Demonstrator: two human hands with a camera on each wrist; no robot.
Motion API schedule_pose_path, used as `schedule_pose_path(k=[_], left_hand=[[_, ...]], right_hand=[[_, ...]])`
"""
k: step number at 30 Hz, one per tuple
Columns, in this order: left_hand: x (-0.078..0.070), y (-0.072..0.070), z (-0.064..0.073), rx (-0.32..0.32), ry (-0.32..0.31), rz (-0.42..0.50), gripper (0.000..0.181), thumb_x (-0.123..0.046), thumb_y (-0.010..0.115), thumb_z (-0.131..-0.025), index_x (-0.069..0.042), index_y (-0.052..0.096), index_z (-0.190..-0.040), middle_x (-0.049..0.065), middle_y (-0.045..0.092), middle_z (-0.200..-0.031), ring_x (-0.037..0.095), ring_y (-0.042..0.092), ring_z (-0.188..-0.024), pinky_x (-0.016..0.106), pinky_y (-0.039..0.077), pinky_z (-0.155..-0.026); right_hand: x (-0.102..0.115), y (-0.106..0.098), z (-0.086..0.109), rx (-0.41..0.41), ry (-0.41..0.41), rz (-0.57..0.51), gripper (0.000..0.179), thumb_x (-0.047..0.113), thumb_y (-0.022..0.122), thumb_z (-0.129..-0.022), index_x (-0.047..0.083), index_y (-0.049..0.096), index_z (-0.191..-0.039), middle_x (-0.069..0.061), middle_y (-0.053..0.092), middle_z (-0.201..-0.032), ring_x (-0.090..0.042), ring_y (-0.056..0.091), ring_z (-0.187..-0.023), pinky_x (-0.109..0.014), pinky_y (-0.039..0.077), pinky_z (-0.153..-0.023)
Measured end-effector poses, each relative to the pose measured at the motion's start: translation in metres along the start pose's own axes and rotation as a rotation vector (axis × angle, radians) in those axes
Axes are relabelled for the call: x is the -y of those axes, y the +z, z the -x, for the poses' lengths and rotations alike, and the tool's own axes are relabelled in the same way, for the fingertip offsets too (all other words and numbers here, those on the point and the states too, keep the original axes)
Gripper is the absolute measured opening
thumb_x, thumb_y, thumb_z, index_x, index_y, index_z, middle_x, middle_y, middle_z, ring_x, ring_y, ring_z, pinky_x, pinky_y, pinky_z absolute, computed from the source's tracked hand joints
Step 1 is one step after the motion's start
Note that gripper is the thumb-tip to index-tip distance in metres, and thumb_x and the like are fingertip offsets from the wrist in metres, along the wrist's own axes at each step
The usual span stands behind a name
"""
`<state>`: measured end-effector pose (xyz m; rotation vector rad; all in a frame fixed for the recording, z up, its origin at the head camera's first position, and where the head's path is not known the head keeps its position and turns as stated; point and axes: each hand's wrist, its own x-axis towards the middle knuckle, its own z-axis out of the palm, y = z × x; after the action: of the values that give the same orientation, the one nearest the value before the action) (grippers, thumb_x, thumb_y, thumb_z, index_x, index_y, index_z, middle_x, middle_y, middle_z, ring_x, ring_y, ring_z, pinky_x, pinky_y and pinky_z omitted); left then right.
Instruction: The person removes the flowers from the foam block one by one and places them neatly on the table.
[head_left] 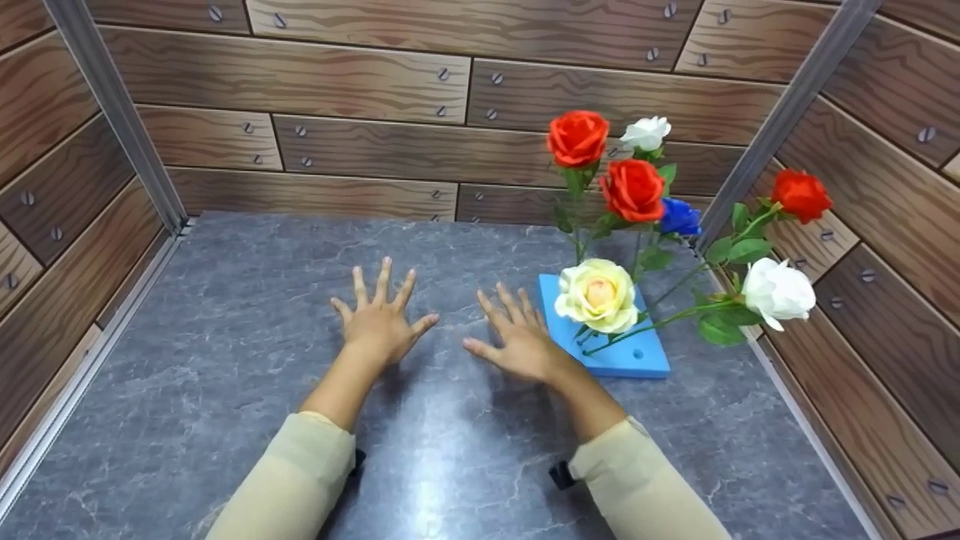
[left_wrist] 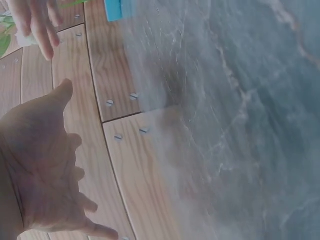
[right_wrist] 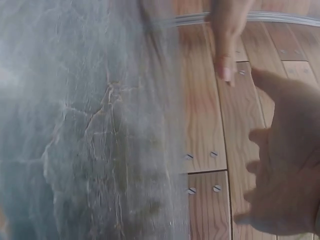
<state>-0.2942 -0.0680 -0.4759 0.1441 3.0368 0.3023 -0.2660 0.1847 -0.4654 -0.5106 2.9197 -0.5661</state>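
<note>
Grey marbled tabletop (head_left: 225,337) under a flat, bright-blue block (head_left: 619,361) with multicoloured flowers (head_left: 598,295)

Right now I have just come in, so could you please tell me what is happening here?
A person holds both hands, the left hand and the right hand, with fingers spread over the gray tabletop; neither holds anything. To the right, red, white, blue and yellow flowers rise or lean from a blue block. One hole in it shows no stem.
</note>
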Motion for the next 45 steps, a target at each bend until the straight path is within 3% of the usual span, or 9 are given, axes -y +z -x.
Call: schedule_pose_path(k=[8, 13, 17, 23, 29, 32, 37, 43, 45], left_hand=[[0.001, 0.007, 0.007, 0.032, 0.027, 0.049, 0.089, -0.077, 0.046, -0.104, -0.035, 0.014, -0.175, 0.010, -0.004, -0.185, 0.057, 0.000, -0.167, 0.090, 0.015, -0.123], [0.000, 0.007, 0.008, 0.039, 0.059, 0.133, 0.086, -0.067, 0.057, -0.105, -0.028, 0.024, -0.174, 0.014, 0.012, -0.184, 0.058, 0.019, -0.164, 0.090, 0.021, -0.121], [-0.002, 0.006, 0.009, 0.020, 0.079, 0.190, 0.082, -0.057, 0.064, -0.105, -0.023, 0.031, -0.172, 0.016, 0.021, -0.182, 0.057, 0.027, -0.161, 0.088, 0.027, -0.121], [-0.004, 0.005, 0.011, -0.014, 0.108, 0.254, 0.074, -0.047, 0.069, -0.105, -0.017, 0.042, -0.167, 0.019, 0.037, -0.173, 0.053, 0.039, -0.155, 0.083, 0.037, -0.118], [-0.009, 0.001, 0.015, -0.052, 0.111, 0.314, 0.057, -0.039, 0.071, -0.106, -0.012, 0.056, -0.153, 0.017, 0.049, -0.162, 0.046, 0.049, -0.146, 0.071, 0.049, -0.113], [-0.013, 0.000, 0.017, -0.080, 0.138, 0.336, 0.048, -0.036, 0.071, -0.106, -0.010, 0.060, -0.145, 0.018, 0.053, -0.154, 0.043, 0.054, -0.138, 0.062, 0.053, -0.110], [-0.023, 0.000, 0.016, -0.119, 0.193, 0.378, 0.037, -0.030, 0.071, -0.105, -0.009, 0.060, -0.133, 0.016, 0.058, -0.135, 0.037, 0.058, -0.121, 0.053, 0.055, -0.103], [-0.039, 0.000, 0.015, -0.183, 0.243, 0.436, 0.030, -0.024, 0.072, -0.103, -0.010, 0.058, -0.125, 0.013, 0.058, -0.123, 0.036, 0.061, -0.114, 0.053, 0.057, -0.100], [-0.043, 0.001, 0.015, -0.195, 0.272, 0.458, 0.028, -0.023, 0.072, -0.103, -0.010, 0.058, -0.123, 0.012, 0.057, -0.122, 0.034, 0.061, -0.114, 0.052, 0.057, -0.098]], right_hand=[[-0.020, -0.012, 0.040, 0.085, -0.234, -0.198, 0.089, 0.053, 0.066, -0.106, 0.026, 0.017, -0.176, -0.016, 0.009, -0.184, -0.052, -0.003, -0.168, -0.081, 0.017, -0.129], [-0.041, -0.014, 0.059, 0.173, -0.287, -0.258, 0.076, 0.043, 0.064, -0.110, 0.021, 0.028, -0.173, -0.021, 0.022, -0.179, -0.051, 0.023, -0.164, -0.073, 0.035, -0.127], [-0.062, -0.014, 0.068, 0.185, -0.283, -0.299, 0.062, 0.038, 0.061, -0.112, 0.015, 0.041, -0.166, -0.023, 0.039, -0.166, -0.050, 0.042, -0.154, -0.069, 0.045, -0.121], [-0.092, -0.018, 0.075, 0.153, -0.247, -0.404, 0.050, 0.030, 0.059, -0.113, 0.006, 0.052, -0.157, -0.028, 0.055, -0.153, -0.051, 0.056, -0.142, -0.066, 0.048, -0.119], [-0.122, -0.027, 0.087, 0.202, -0.166, -0.460, 0.045, 0.027, 0.062, -0.112, 0.004, 0.059, -0.151, -0.023, 0.064, -0.149, -0.045, 0.061, -0.139, -0.033, 0.055, -0.114], [-0.137, -0.033, 0.095, 0.244, -0.136, -0.484, 0.042, 0.025, 0.063, -0.112, 0.002, 0.062, -0.146, -0.023, 0.066, -0.145, -0.036, 0.064, -0.133, -0.021, 0.053, -0.106], [-0.160, -0.042, 0.101, 0.254, -0.107, -0.493, 0.041, 0.023, 0.065, -0.110, -0.004, 0.064, -0.141, -0.028, 0.066, -0.140, -0.008, 0.065, -0.121, -0.018, 0.054, -0.101], [-0.183, -0.055, 0.104, 0.157, -0.102, -0.445, 0.037, 0.018, 0.070, -0.106, -0.004, 0.067, -0.136, -0.028, 0.069, -0.136, -0.028, 0.067, -0.125, -0.018, 0.055, -0.099], [-0.190, -0.060, 0.105, 0.123, -0.077, -0.419, 0.036, 0.018, 0.071, -0.106, -0.003, 0.068, -0.136, -0.026, 0.071, -0.135, -0.029, 0.068, -0.122, -0.020, 0.056, -0.096]])
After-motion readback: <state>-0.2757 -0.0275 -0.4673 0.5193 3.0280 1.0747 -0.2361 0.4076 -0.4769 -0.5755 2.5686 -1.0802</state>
